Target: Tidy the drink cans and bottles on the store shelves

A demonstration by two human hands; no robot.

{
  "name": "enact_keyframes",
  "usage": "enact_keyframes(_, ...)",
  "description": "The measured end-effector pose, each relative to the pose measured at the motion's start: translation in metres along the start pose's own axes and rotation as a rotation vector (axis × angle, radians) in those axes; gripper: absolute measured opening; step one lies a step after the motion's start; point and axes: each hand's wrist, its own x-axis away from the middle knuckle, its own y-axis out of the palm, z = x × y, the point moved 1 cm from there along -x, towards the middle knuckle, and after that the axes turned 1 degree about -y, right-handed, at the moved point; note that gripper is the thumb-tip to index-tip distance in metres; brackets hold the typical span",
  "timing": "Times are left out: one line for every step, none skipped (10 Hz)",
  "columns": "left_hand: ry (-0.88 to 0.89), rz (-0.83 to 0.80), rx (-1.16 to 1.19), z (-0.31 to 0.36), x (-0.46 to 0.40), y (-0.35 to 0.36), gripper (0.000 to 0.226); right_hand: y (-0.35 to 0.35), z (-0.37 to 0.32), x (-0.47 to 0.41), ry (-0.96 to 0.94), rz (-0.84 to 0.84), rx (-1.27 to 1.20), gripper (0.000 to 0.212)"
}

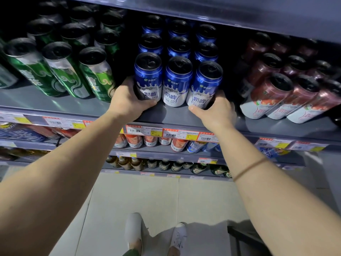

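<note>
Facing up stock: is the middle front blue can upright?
Upright: the middle front blue can stands on its base, lid on top, level with its neighbours.

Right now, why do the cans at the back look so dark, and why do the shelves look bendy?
Head view: the shelf above shades the back blue cans, while the front blue cans between the left hand and right hand catch light; the wide-angle lens curves the shelf edge.
</note>
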Motion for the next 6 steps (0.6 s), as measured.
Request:
enact_keyframes(0.017, -0.007, 0.008, 0.0, 0.001, 0.0, 0.069, 0.002, 0.0, 0.001, -0.012, 0.034, 0.002, 0.067)
enact_keyframes(0.021, 0.001, -0.003, 0.006, 0.006, -0.001, 0.073, 0.002, 0.001, 0.002, -0.029, 0.044, 0.03, 0.066)
enact_keyframes(0.015, 0.023, 0.034, 0.014, 0.009, -0.004, 0.084, 0.002, 0.001, 0.003, -0.03, 0.037, 0.029, 0.067)
enact_keyframes(-0.02, 0.048, 0.085, 0.021, 0.015, -0.007, 0.082, -0.001, -0.001, 0.003, -0.015, -0.003, 0.013, 0.069)
enact_keyframes(-0.015, 0.095, 0.067, 0.026, 0.031, -0.006, 0.074, -0.007, -0.001, 0.001, -0.018, -0.081, -0.05, 0.073)
enact_keyframes(-0.092, 0.097, -0.061, 0.038, 0.06, -0.006, 0.085, -0.017, 0.001, 0.009, -0.048, -0.085, -0.146, 0.076)
